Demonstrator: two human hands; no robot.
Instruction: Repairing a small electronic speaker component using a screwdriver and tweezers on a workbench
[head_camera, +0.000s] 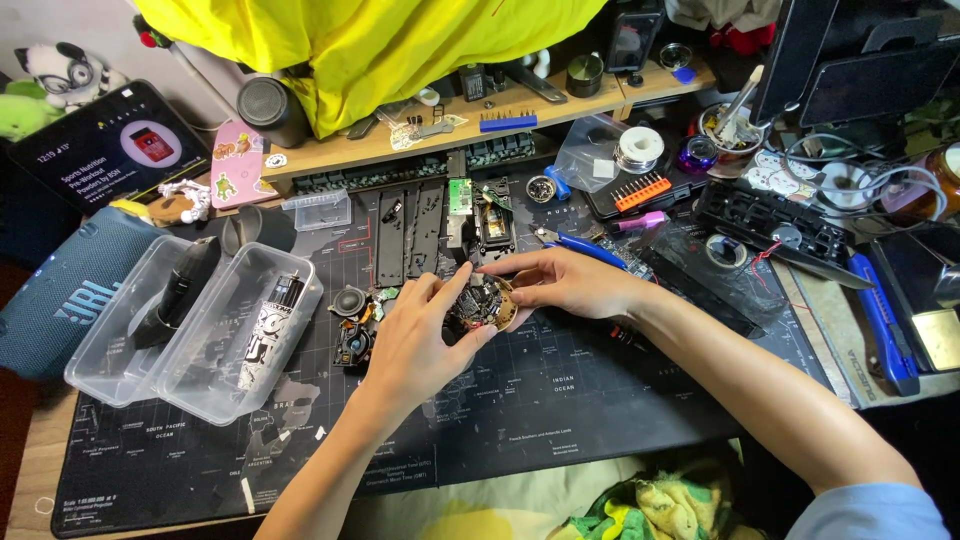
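Both my hands hold a small round circuit assembly (482, 303) with dark parts and a tan board edge, just above the black desk mat (560, 390). My left hand (415, 335) grips its left side with thumb and fingers. My right hand (560, 282) pinches its top and right edge. Small black speaker parts (352, 320) lie on the mat just left of my left hand.
Two clear plastic tubs (190, 330) with dark cylinders sit at left, beside a blue speaker (60, 300). Black plastic strips (410, 230), blue-handled pliers (585, 247), a bit set (640, 190), a solder spool (640, 148) and a blue utility knife (885, 320) lie around. A wooden shelf (480, 125) runs behind.
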